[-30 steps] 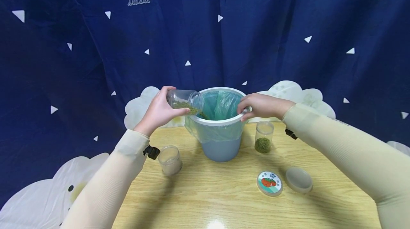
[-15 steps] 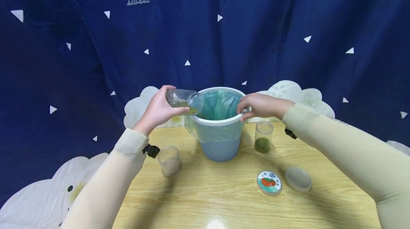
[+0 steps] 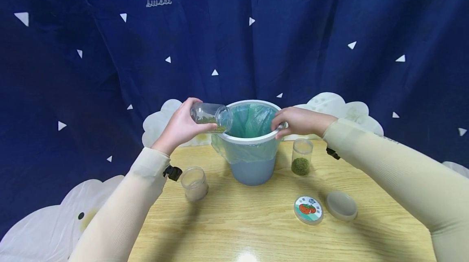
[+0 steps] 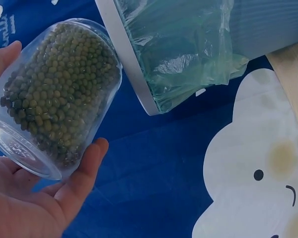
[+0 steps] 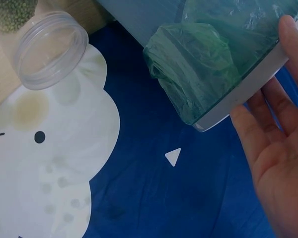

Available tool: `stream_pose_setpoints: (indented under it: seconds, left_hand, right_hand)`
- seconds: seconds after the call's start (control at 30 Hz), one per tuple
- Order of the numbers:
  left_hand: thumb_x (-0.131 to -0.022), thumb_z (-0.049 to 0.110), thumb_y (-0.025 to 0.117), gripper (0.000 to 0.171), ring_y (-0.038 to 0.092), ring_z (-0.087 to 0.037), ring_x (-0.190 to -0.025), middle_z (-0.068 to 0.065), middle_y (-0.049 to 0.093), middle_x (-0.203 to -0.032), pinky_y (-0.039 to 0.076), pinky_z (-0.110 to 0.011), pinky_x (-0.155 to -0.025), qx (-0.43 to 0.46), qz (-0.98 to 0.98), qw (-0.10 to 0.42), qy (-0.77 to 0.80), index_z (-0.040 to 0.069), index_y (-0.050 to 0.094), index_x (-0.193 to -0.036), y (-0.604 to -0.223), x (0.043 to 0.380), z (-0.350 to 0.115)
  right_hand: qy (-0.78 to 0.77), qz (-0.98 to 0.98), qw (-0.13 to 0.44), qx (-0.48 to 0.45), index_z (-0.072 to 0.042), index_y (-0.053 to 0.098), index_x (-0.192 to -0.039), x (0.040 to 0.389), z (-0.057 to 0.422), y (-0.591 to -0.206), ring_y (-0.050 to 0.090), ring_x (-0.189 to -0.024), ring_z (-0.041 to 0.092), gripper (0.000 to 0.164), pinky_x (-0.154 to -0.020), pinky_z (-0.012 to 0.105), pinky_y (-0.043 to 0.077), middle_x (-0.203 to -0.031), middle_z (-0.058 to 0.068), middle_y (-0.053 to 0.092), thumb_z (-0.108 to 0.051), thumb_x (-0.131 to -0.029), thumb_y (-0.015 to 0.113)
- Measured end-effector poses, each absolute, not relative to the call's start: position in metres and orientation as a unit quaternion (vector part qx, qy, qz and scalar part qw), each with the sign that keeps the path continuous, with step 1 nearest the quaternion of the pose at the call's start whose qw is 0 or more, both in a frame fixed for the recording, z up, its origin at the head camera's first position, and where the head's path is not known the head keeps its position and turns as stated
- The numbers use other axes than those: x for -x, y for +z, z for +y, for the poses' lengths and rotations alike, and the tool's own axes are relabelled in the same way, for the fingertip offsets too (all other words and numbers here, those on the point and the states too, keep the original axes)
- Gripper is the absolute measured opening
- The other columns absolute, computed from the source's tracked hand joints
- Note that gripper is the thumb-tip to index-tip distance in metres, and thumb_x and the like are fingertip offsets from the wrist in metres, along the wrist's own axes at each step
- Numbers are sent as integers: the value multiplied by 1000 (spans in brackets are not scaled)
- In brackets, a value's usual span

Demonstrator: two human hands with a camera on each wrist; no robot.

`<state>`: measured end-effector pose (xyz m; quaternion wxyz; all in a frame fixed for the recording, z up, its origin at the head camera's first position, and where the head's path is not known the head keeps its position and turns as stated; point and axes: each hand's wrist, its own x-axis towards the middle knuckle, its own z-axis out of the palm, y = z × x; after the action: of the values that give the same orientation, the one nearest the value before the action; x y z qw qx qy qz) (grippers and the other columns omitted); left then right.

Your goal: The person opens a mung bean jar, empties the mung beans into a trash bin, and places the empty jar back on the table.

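Observation:
My left hand (image 3: 183,124) grips a clear plastic jar (image 3: 210,114) tipped onto its side, its mouth over the left rim of a blue-grey trash bin (image 3: 253,168). Green mung beans (image 4: 59,84) lie along the jar's lower side, seen close up in the left wrist view. A green plastic bag (image 3: 253,120) lines the bin and folds over outside beneath its white rim (image 3: 249,140). On the bin's right side my right hand (image 3: 298,120) holds that rim, fingers curled over it.
Right of the bin stands an open clear jar (image 3: 302,158) partly filled with mung beans. Another clear jar (image 3: 194,184) stands at the left, below my left wrist. Two lids lie at front right: a tomato-picture lid (image 3: 308,210) and a plain lid (image 3: 342,205). Behind hangs a blue curtain (image 3: 234,42).
Beans falling from the jar's mouth into the bin a second ago are not visible now. The jar, both hands and the bin stay nearly in place.

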<state>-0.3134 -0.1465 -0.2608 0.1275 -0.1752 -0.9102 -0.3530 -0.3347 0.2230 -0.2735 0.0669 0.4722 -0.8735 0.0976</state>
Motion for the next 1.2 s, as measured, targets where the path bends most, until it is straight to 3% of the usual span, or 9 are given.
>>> stream_pose_setpoints:
  seconds: [0.53,0.9,1.2]
  left_hand:
    - [-80,35,89,90,55,-34,-126,-16,49,-142,49,-51,-107,184,-899,106,-382,6,38,-148,-264,315,-145]
    - [-74,34,94,95,51,-33,-126,-16,46,-143,46,-50,-109,195,-909,106,-354,4,40,-146,-261,316,-146]
    - [-77,31,88,95,48,-37,-130,-20,36,-149,45,-53,-111,190,-915,100,-343,3,32,-150,-262,314,-142]
  right_hand:
    - [105,-873,63,-471,-15,72,-88,332,222,-272,64,-87,16,12,-83,40,55,-88,-4,67,-22,-85,82]
    - [104,-875,60,-470,-15,73,-89,332,222,-272,64,-88,17,12,-84,44,56,-89,-3,67,-22,-86,82]
    - [106,-880,56,-460,-15,73,-89,332,222,-273,63,-89,15,13,-86,45,56,-90,-3,67,-20,-85,83]
